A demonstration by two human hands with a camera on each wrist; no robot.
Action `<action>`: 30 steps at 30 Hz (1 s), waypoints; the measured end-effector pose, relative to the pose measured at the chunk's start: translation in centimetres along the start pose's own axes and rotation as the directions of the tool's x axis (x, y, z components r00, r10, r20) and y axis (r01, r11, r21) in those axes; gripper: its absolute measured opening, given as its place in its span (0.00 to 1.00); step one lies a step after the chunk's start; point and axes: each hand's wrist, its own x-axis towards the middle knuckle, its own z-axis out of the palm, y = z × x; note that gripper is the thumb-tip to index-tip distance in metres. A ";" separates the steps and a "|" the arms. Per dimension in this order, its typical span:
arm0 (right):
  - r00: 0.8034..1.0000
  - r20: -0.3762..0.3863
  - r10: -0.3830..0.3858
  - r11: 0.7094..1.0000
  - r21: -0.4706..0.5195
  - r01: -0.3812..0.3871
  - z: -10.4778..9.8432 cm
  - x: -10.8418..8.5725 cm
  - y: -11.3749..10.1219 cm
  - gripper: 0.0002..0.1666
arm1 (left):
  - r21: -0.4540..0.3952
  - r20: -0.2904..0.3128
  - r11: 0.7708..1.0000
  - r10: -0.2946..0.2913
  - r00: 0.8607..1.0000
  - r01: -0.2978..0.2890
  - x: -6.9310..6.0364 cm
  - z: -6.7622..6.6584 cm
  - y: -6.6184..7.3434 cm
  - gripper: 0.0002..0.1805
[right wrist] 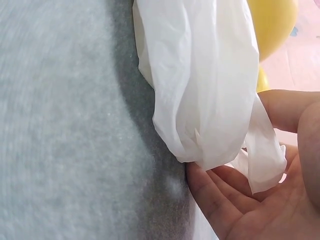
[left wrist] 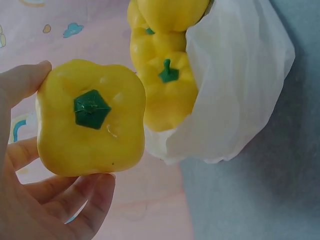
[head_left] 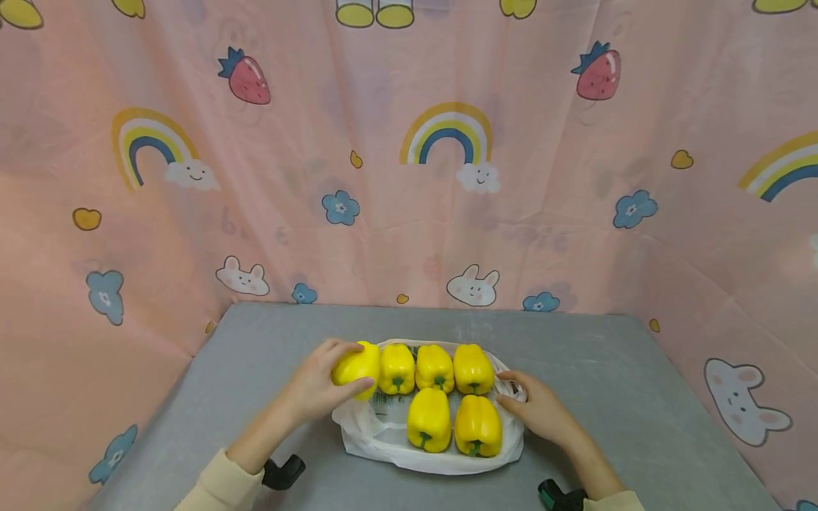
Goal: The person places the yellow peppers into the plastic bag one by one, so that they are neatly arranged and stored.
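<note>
My left hand [head_left: 319,380] grips a yellow bell pepper [left wrist: 90,145] with a green stem, thumb and fingers round its sides. In the head view this pepper [head_left: 355,369] is at the left rim of a white plastic bag [head_left: 434,465]. Several more yellow bell peppers [head_left: 429,419] sit in the opened bag, in a back row and a front row. At the bag's right end my right hand [head_left: 537,404] holds the edge and handle loop. The right wrist view shows the thin plastic [right wrist: 205,100] between thumb and fingers [right wrist: 215,192].
The bag rests on a grey table [head_left: 575,355]. A pink patterned curtain [head_left: 409,234] hangs behind and at both sides. Black wrist straps [head_left: 284,472] are near each sleeve. Some bare bag bottom shows at the front left, with dark green print.
</note>
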 end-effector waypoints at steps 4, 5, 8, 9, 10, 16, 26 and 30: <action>1.000 0.005 -0.005 1.000 -0.006 0.005 0.0 0.0 0.0 0.31 | -0.026 0.046 0.999 0.021 0.999 -0.020 -0.3 0.7 0.2 0.29; 1.000 0.004 -0.001 1.000 -0.002 0.001 0.0 0.0 0.0 0.31 | -0.025 0.061 0.999 0.023 0.998 -0.022 -0.3 0.9 0.2 0.29; 1.000 0.000 0.002 1.000 0.002 -0.002 0.1 0.0 0.2 0.30 | -0.028 0.103 0.999 0.026 0.994 -0.024 -0.5 1.4 0.3 0.29; 1.000 -0.001 0.003 1.000 0.004 -0.003 0.1 0.0 0.2 0.30 | -0.030 0.116 0.999 0.025 0.993 -0.021 -0.6 1.6 0.3 0.29; 1.000 -0.003 0.004 1.000 0.005 -0.004 0.2 0.0 0.3 0.30 | -0.032 0.128 0.999 0.023 0.991 -0.019 -0.7 1.8 0.4 0.30; 1.000 -0.009 -0.005 1.000 0.011 0.005 0.3 0.1 0.7 0.29 | -0.031 0.201 0.999 0.014 0.980 -0.008 -0.8 2.8 0.3 0.33; 1.000 -0.011 0.002 1.000 -0.003 -0.002 0.2 0.1 0.7 0.30 | -0.014 0.267 0.996 -0.081 0.960 0.088 -0.9 4.2 0.2 0.34; 1.000 -0.014 -0.002 1.000 -0.002 0.002 0.2 0.1 0.7 0.30 | -0.004 0.274 0.991 -0.129 0.953 0.135 -1.0 4.9 0.4 0.35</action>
